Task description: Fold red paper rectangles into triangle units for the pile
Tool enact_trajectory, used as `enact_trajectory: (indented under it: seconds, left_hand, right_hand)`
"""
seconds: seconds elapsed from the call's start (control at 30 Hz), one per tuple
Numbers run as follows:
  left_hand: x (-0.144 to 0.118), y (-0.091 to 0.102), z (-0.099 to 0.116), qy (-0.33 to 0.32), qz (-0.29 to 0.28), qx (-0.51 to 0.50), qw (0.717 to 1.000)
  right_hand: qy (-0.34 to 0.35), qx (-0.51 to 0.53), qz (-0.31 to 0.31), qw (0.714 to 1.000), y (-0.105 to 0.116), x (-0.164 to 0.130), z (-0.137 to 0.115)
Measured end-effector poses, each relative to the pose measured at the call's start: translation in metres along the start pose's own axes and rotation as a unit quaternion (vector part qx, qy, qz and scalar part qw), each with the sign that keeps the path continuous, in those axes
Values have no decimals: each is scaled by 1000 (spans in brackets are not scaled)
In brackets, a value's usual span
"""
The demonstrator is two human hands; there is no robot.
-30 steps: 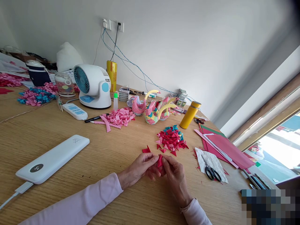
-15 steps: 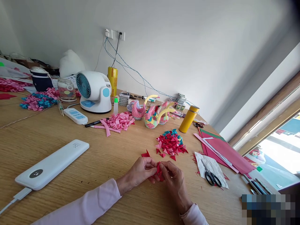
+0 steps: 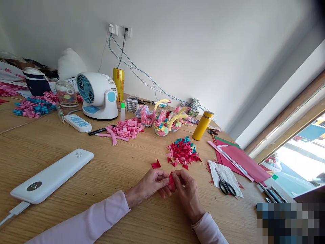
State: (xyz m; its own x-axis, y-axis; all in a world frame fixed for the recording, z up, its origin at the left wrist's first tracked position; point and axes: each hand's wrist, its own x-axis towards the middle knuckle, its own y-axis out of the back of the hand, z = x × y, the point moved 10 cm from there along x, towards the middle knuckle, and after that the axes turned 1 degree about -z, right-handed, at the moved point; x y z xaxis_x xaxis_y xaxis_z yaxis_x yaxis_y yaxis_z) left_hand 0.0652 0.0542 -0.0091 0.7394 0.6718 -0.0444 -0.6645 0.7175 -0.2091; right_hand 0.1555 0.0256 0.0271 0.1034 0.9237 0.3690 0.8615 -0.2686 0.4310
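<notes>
In the head view, our left hand (image 3: 152,183) and right hand (image 3: 186,189) meet low at the middle of the bench (image 3: 114,169), fingertips of both pinched together on one small red paper piece (image 3: 171,180), which stands up between them just above the wood. It looks partly folded; we cannot tell which crease is being made.

At 12 o'clock from the hands, just beyond, lies a heap of red triangles (image 3: 183,154) with a few teal ones among them, and one loose red triangle (image 3: 155,164) sits at 11 o'clock, near the left hand. We judge that a good number of units are already folded. At 2 o'clock a stack of red paper sheets (image 3: 241,157) lies uncut, so plenty seems left. The scissors (image 3: 223,184) rest on a white scrap at 3 o'clock, apart from the right hand.

Farther off at 12 o'clock stand the finished paper swans (image 3: 165,118), with a yellow flask (image 3: 202,125) just to their right and a pile of pink pieces (image 3: 127,128) at 11 o'clock.

At 9 o'clock the white power bank (image 3: 52,176) carries a small printed mark and a dark round display; neither is readable. The white fan (image 3: 96,96) at 10 o'clock shows no legible writing.
</notes>
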Motion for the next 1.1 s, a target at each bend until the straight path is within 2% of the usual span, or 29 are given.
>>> enact_trajectory:
  seconds: [0.13,0.3,0.6,0.8,0.93,1.1]
  left_hand:
    - [-2,-2,-1,30,-16,-38,999]
    - [0,8,0,18,11,6,1000]
    - [0,18,7,-3,39,6,999]
    - [0,16,15,-35,43,27,998]
    - [0,18,18,-54,55,38,996]
    - [1,18,21,-63,50,56,995]
  right_hand:
    - [1,-11,15,1000,3,0,0]
    - [14,-10,-2,1000,-2,0,-5]
    - [32,31,-20,999,-1,2,-10]
    - [-39,158,-45,986,-8,3,1]
    - [-66,143,-52,986,-11,4,16]
    - [-57,112,-37,991,-6,6,17]
